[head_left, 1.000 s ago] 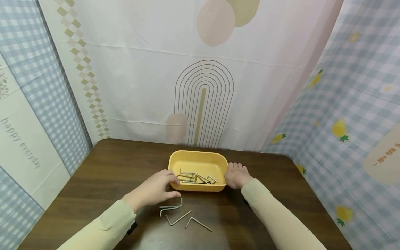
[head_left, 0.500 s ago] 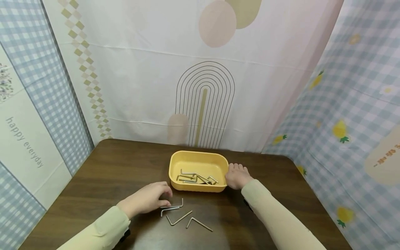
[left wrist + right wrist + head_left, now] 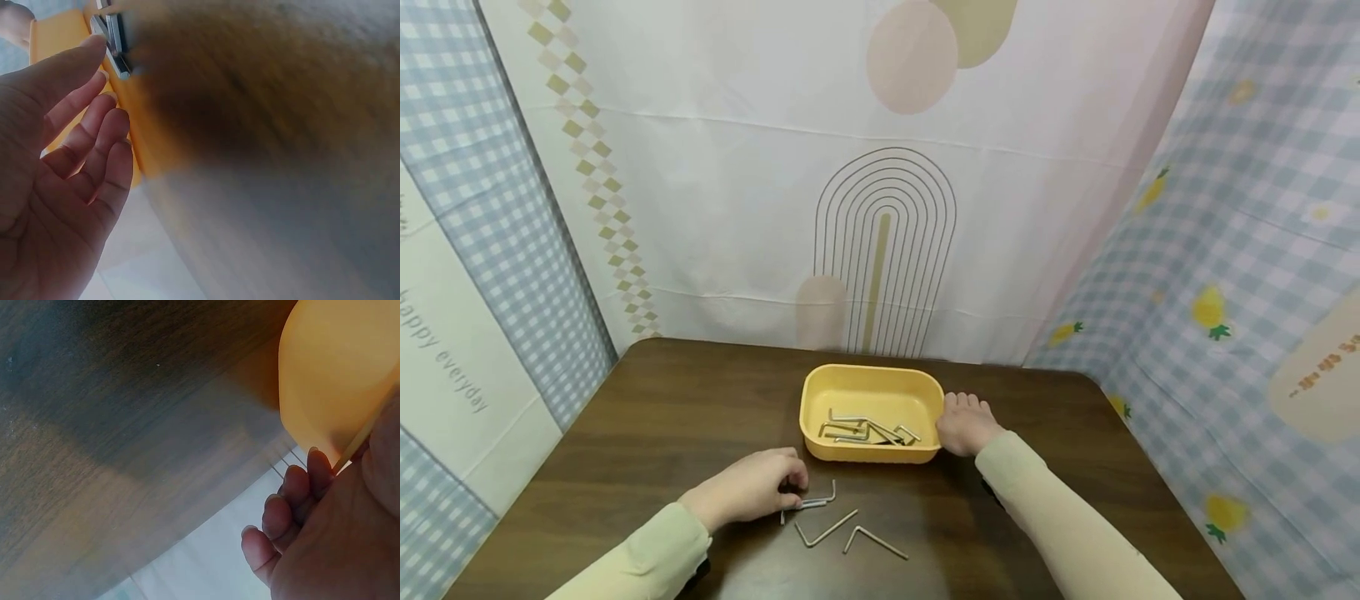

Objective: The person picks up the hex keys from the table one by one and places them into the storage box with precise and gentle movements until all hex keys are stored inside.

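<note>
Presently: left hand [image 3: 748,485], fingers loosely bent, thumb apart from index, beside hex keys [image 3: 815,503] (contact unclear); right hand [image 3: 967,424], gripping yellow tray [image 3: 872,455] at three o'clock; table [image 3: 685,408], stretching widely toward ten, edge well apart.

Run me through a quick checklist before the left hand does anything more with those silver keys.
1. Right hand steadying the yellow bin: ok, it holds the right end.
2. Bin upright on the table: ok.
3. Left hand at the silver keys: ok, thumb over them in the left wrist view.
4. Firm left grip on a key: cannot tell.
5. Every key inside the bin: not ok, the silver ones and two brass-coloured keys lie outside.
</note>
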Available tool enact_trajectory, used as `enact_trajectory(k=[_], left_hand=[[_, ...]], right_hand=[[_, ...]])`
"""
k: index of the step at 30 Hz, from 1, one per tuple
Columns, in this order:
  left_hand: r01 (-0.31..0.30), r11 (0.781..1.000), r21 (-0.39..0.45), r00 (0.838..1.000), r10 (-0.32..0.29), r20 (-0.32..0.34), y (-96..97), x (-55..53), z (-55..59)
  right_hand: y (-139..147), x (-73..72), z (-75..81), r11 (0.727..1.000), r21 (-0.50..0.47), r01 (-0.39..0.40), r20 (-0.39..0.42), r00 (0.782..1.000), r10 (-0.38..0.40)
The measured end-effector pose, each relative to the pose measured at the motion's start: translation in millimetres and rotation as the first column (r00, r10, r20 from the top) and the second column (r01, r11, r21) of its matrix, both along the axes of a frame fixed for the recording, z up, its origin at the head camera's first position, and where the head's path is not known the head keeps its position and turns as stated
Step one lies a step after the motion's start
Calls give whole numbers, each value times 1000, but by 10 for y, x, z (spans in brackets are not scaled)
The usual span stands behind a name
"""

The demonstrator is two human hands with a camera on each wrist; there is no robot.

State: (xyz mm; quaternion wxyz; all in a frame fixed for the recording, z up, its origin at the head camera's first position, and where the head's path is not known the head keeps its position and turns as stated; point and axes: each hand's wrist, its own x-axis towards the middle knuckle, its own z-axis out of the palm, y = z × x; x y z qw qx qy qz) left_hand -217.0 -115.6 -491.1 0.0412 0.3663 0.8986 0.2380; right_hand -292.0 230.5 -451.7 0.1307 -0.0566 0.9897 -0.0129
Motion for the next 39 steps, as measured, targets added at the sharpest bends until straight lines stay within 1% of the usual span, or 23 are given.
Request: enact_trajectory(k=[4, 9, 21, 24, 28, 33, 39], left_hand=[[3, 1000, -6, 1000, -3, 4, -6, 15, -19], [19, 1000, -13, 1000, -19, -8, -16, 18, -49], [29, 1000, -6, 998, -29, -47, 12, -32, -63], [26, 1000, -9, 999, -27, -38, 22, -42, -58], [22, 1000, -18, 1000, -22, -10, 42, -48, -37], [23, 999, -26, 1000, -23, -19, 61, -41, -28], [22, 1000, -17, 1000, -21, 4, 66, -26, -8]], right_hand=[[-18, 8, -21, 1000, 5, -9, -9, 1000, 9], [-31, 21, -20, 1000, 14, -18, -12, 1000, 18], [-12, -1, -11, 1000, 18, -10, 0, 1000, 10], [-9, -2, -3, 1000, 14, -3, 3, 1000, 2], [-8, -2, 10, 1000, 7, 9, 8, 1000, -9], [-6, -5, 6, 1000, 12, 12, 12, 1000, -12], [-9, -9, 0, 1000, 23, 8, 7, 1000, -8]])
